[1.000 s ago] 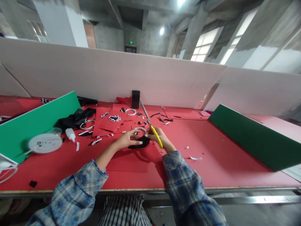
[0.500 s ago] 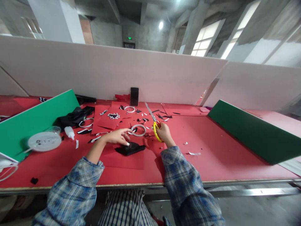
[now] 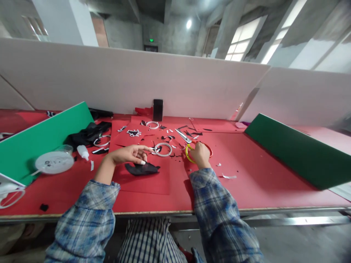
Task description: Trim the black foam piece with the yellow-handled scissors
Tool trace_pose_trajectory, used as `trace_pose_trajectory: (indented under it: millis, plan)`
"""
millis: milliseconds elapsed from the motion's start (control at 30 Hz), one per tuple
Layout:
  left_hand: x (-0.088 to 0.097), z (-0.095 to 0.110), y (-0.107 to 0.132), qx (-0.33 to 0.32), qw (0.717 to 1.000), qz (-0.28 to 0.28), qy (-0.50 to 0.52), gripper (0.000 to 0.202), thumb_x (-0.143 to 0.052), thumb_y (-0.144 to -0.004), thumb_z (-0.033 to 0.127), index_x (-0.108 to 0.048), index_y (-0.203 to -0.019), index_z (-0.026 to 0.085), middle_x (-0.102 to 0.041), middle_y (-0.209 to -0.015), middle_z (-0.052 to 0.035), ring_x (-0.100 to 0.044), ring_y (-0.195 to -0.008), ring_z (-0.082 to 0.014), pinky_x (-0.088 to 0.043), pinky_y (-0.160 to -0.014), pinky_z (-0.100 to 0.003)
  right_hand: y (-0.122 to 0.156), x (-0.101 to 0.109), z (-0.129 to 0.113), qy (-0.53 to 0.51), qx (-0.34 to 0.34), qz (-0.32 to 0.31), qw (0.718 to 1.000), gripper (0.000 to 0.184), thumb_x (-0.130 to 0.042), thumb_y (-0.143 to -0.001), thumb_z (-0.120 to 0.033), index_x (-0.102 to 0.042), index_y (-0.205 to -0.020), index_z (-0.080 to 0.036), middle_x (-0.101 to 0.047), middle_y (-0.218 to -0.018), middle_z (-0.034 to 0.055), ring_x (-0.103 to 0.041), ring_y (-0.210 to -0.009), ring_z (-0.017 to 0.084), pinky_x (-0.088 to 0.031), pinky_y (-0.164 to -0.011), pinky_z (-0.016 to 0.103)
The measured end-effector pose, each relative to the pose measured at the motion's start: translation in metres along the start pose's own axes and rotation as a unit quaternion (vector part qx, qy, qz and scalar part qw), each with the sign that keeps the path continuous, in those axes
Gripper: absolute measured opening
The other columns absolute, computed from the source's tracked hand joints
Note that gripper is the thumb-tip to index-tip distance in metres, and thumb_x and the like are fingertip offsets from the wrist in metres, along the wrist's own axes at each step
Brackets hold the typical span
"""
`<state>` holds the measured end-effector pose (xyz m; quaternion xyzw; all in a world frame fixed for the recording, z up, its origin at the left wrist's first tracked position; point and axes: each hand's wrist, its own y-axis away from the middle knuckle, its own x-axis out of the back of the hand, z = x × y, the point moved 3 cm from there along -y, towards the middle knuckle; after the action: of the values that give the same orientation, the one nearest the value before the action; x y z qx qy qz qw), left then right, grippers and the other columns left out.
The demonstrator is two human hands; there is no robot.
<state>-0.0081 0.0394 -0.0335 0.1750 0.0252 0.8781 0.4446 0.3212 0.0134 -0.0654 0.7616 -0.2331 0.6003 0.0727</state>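
My left hand (image 3: 128, 155) pinches the upper edge of a black piece of fabric (image 3: 142, 169) between thumb and fingers, over a red sheet (image 3: 153, 186). To the right, my right hand (image 3: 201, 154) is closed around the handles of a pair of scissors (image 3: 184, 136). Their silver blades point away to the upper left, low over the table, and yellow and orange loops show on either side of the hand. Between my hands lies a white roll of tape (image 3: 163, 149), among small black and white scraps. The fingertips of my right hand are partly hidden.
A green board (image 3: 49, 140) stands at left, another green board (image 3: 296, 153) at right. Near the left one are a white glue bottle (image 3: 82, 152), a round plastic lid (image 3: 54, 162) and black fabric (image 3: 89, 133). A phone (image 3: 158, 110) leans against the white partition (image 3: 131, 80).
The scissors have come down toward the table and shifted right with my right hand. My left hand has moved left, carrying the black fabric piece with it.
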Motion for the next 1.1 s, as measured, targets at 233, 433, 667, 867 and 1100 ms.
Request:
trace_pose_trajectory:
  millis: [233,433,667,867,1100]
  plan:
    - [0.012,-0.024,-0.009,0.152,0.968,0.097,-0.174,0.065,-0.071,-0.072,0.026,-0.063,-0.135,0.018,-0.075,-0.099,-0.0078,-0.071,-0.087,-0.0246,-0.047,-0.064,-0.028,0.001,0.004,0.000,0.000,-0.024,-0.020,1.000,0.033,-0.068,-0.097,-0.034,-0.075,-0.118,-0.008,-0.077,-0.114,0.0231,-0.076,-0.108,0.032,-0.052,-0.079,0.031]
    - [0.012,-0.021,-0.005,0.152,0.966,0.113,-0.176,0.057,-0.069,-0.072,0.026,-0.065,-0.129,0.019,-0.073,-0.095,-0.0048,-0.068,-0.082,-0.0213,-0.046,-0.063,-0.026,0.003,0.009,0.002,-0.019,-0.032,-0.018,0.999,0.032,-0.070,-0.093,-0.027,-0.071,-0.119,-0.007,-0.077,-0.107,0.0199,-0.075,-0.104,0.031,-0.051,-0.077,0.030]
    - [0.011,-0.018,-0.002,0.123,0.969,0.139,-0.161,0.036,-0.075,-0.069,0.030,-0.068,-0.103,0.021,-0.063,-0.072,0.0020,-0.061,-0.067,-0.0187,-0.043,-0.060,-0.028,0.002,0.014,-0.005,-0.082,0.006,0.046,0.996,0.023,-0.066,-0.091,-0.022,-0.072,-0.110,-0.010,-0.072,-0.112,0.0240,-0.069,-0.110,0.037,-0.052,-0.091,0.042]
    - [-0.001,0.012,-0.003,-0.041,0.981,0.191,0.006,0.042,-0.080,-0.077,0.044,-0.066,-0.108,0.020,-0.067,-0.094,-0.0028,-0.065,-0.088,-0.0192,-0.050,-0.078,-0.031,0.029,0.014,-0.045,-0.450,0.156,-0.091,0.875,0.030,-0.071,-0.092,-0.046,-0.073,-0.098,-0.017,-0.077,-0.099,0.0106,-0.072,-0.098,0.028,-0.057,-0.088,0.039]
    - [-0.019,0.007,-0.022,-0.061,0.972,0.181,0.134,0.041,-0.087,-0.073,0.042,-0.062,-0.096,0.018,-0.066,-0.089,-0.0014,-0.063,-0.085,-0.0172,-0.050,-0.078,-0.029,0.068,-0.008,-0.084,-0.623,0.194,-0.363,0.665,0.050,-0.091,-0.077,-0.039,-0.070,-0.120,-0.024,-0.076,-0.108,0.0048,-0.074,-0.106,0.022,-0.061,-0.096,0.037]
